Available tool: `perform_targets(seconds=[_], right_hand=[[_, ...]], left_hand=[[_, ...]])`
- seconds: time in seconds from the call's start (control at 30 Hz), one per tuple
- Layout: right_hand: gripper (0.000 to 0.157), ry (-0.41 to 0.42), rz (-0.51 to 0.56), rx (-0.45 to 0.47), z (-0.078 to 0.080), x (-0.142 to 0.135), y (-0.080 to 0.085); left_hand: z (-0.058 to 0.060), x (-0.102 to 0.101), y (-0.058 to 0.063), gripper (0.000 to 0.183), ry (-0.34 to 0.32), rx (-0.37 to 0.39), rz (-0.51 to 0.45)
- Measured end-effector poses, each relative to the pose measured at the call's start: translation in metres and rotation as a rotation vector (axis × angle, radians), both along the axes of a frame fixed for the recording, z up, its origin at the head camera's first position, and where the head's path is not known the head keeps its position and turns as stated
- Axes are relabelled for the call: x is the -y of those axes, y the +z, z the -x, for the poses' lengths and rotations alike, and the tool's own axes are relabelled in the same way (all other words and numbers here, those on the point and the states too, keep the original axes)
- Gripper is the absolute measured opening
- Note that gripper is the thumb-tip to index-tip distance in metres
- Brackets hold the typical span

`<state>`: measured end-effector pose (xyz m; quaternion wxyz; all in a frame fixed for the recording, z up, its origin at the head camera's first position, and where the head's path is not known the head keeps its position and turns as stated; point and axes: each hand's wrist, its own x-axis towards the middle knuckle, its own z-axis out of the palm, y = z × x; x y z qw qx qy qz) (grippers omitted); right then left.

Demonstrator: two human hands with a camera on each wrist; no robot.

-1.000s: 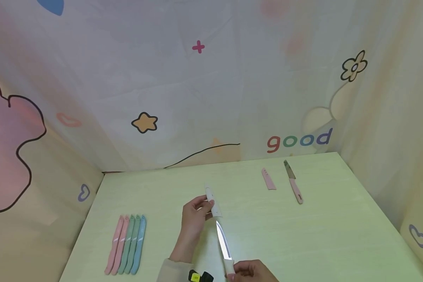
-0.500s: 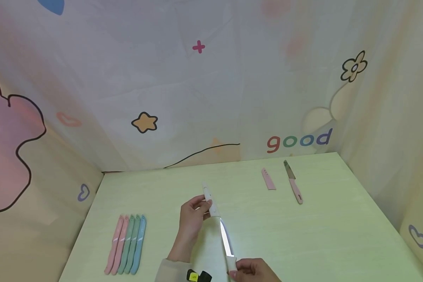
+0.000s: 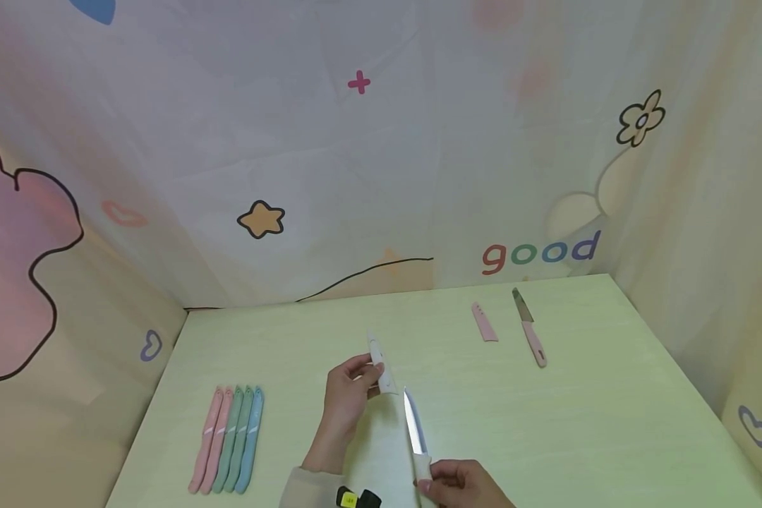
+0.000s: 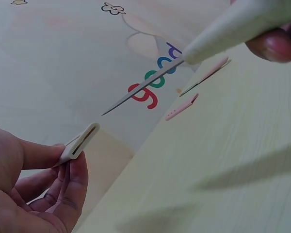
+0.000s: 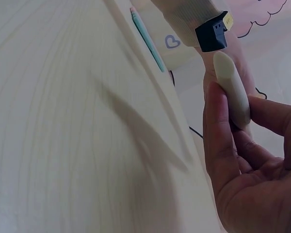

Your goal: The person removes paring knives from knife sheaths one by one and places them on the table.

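Over the middle of the table, my left hand (image 3: 348,386) pinches a white knife sheath (image 3: 382,368) between thumb and fingers. Its slotted mouth faces the knife in the left wrist view, where the sheath (image 4: 82,142) shows end-on. My right hand (image 3: 466,482) grips the white handle of a knife (image 3: 414,422), its bare blade pointing away from me. The blade's tip is just beside the sheath's mouth, apart from it in the left wrist view. From the right wrist, the handle (image 5: 235,92) is seen held between thumb and fingers; the blade is hidden there.
Several closed folding-style knives (image 3: 228,441) in pink, green and blue lie in a row at the left of the table (image 3: 584,437). At the back right lie a pink sheath (image 3: 484,322) and an unsheathed pink-handled knife (image 3: 533,342). A patterned curtain stands behind.
The white knife has shifted to the right and slightly away from me, its tip moving from below the sheath's mouth to its right. The left hand with the sheath has barely moved.
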<state>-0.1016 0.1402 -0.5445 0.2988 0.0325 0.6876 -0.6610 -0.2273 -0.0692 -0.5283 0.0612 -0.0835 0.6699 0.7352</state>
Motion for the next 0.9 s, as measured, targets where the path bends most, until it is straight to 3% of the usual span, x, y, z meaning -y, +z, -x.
perform_targets(seconds=[0.3, 0.63, 0.9], right_hand=[[0.037, -0.002, 0.023, -0.056, 0.005, -0.005, -0.001], [0.045, -0.064, -0.101, -0.009, 0.012, -0.02, 0.003], [0.058, -0.095, -0.091, -0.045, 0.014, -0.041, 0.003]], left_hand=[[-0.003, -0.002, -0.001, 0.029, -0.021, 0.001, 0.019], [-0.009, -0.013, -0.003, 0.033, -0.069, 0.003, 0.054], [-0.013, -0.026, -0.009, 0.026, -0.12, 0.006, 0.054]])
